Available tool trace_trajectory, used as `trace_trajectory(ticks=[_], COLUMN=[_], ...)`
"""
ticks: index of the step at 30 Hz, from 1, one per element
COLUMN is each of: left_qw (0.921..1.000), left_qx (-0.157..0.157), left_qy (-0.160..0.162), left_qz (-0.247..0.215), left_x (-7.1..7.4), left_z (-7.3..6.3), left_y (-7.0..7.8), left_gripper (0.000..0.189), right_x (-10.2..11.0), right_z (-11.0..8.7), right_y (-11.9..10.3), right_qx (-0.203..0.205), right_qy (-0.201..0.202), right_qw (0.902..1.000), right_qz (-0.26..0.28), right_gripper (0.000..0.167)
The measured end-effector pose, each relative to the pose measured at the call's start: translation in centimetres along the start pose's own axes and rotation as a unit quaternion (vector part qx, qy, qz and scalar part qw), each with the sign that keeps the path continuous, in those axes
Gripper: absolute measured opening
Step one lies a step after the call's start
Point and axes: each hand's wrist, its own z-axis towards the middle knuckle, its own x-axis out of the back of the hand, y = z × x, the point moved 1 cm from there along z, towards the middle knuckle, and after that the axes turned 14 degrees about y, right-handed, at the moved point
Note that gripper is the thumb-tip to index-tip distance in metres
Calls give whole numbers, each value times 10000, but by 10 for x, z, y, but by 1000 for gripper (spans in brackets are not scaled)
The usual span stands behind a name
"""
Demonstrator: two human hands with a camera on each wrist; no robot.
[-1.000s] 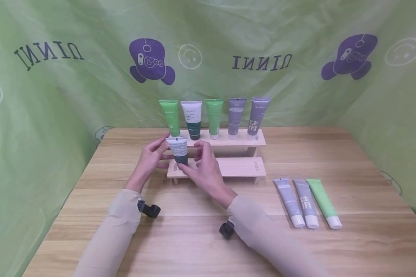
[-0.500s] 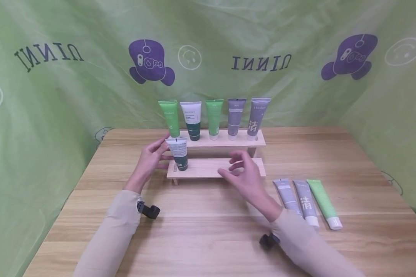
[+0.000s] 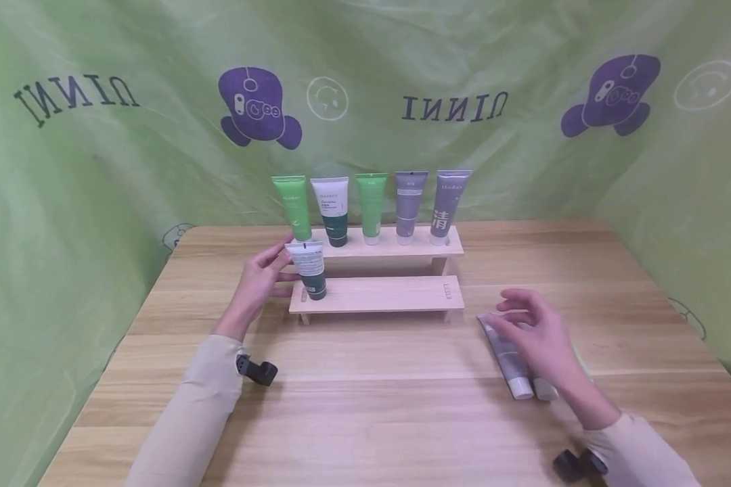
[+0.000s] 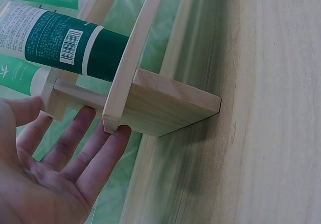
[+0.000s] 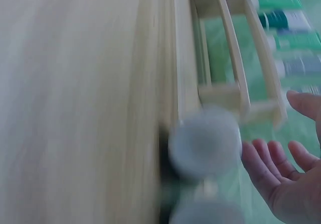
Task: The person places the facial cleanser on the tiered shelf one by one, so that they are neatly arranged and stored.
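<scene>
- A gray tube (image 3: 513, 365) lies flat on the table (image 3: 371, 412), to the right of the rack, its white cap toward the person and its flat end pointing away.
- Close beside it, a second tube shows mainly its white cap (image 3: 545, 389); the right hand covers most of the rest.
- The two-step wooden rack (image 3: 390, 295) is pale and smooth, with a small white-and-dark-green tube (image 3: 312, 274) standing cap-down near the left end of its lower shelf, leaning slightly left.
- Five tubes stand along the upper shelf: green (image 3: 293, 206), white and dark green (image 3: 334, 213), green (image 3: 371, 206), gray (image 3: 410, 206) and gray with a white character (image 3: 451, 203).
- The lower shelf's bare wood runs from the small tube to the right end; a gap of tabletop separates that end from the gray tube.
- Broad tabletop lies between the forearms, and the green curtain (image 3: 365, 149) rises behind the back edge.
- The right hand (image 3: 539, 335) is over the lying tubes, fingers bent, thumb apart, grasping nothing; contact with a tube cannot be told.
- The left hand (image 3: 258, 277) touches the rack's left end with extended fingertips, without clenching it.
</scene>
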Motion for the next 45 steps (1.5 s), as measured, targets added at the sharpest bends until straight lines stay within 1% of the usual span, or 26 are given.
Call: trace_trajectory(ticks=[5,7,10,13,18,20,23,27,31,34,40,45], left_qw=[10000,10000,10000,10000,10000,10000,10000,10000,9999,10000,10000,10000], left_qx=[22,25,28,27,3,8,33,61,51,42,17,24], left_qy=[13,18,20,14,11,20,23,28,38,22,4,8], left_qz=[-40,-42,-27,-26,-4,8,5,22,84,77,61,42], left_x=[0,1,1,0,0,0,0,-1,-1,0,0,0], left_z=[0,0,0,0,1,1,1,1,1,1,0,0], left_y=[0,0,0,-1,-1,-1,-1,1,1,0,0,0], left_gripper=[48,48,49,49,48,48,48,48,48,48,49,49], right_x=[39,54,75,93,113,117,122,125,124,122,118,113], right_z=[-1,0,1,1,-1,-2,-4,-5,-4,-3,-2,0], right_y=[22,28,37,45,60,65,71,74,73,71,68,64], right_qx=[-79,-126,-279,-458,-615,-604,-588,-567,-558,-637,-1015,-1066], right_qy=[28,2,-93,-237,-571,-712,-887,-1103,-1249,-1347,-1553,-1667], right_qw=[9998,9996,9995,9983,9926,9892,9828,9750,9694,9675,9685,9679], right_qz=[203,251,73,-265,-877,-1131,-1508,-1846,-2039,-2042,-1663,-1548], right_gripper=[45,44,45,47,59,65,70,71,72,73,75,76])
